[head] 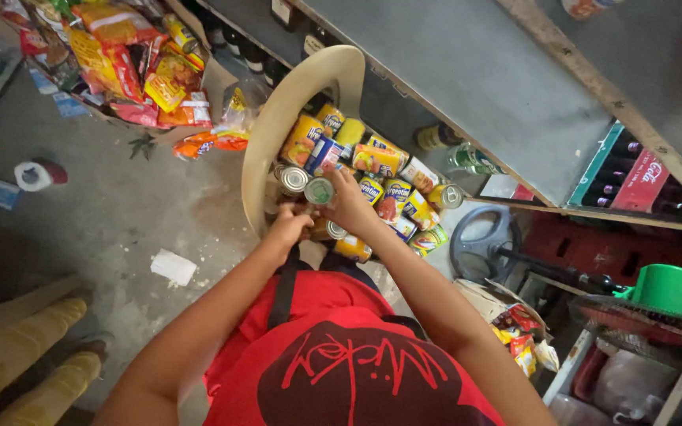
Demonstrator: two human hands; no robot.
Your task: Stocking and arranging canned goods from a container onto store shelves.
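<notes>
A beige plastic chair stands below me, its seat piled with several tin cans with yellow and blue labels. My right hand is closed around a silver-topped can at the front of the pile. My left hand rests with curled fingers against the chair's front edge, just below another silver-topped can; what it grips is hidden. My red shirt fills the bottom of the view.
A grey shelf board runs overhead on the right, with bottles under it. Snack packets are heaped at the upper left. A black steering wheel and green plastic funnel sit right. Another person's yellow trouser legs stand lower left.
</notes>
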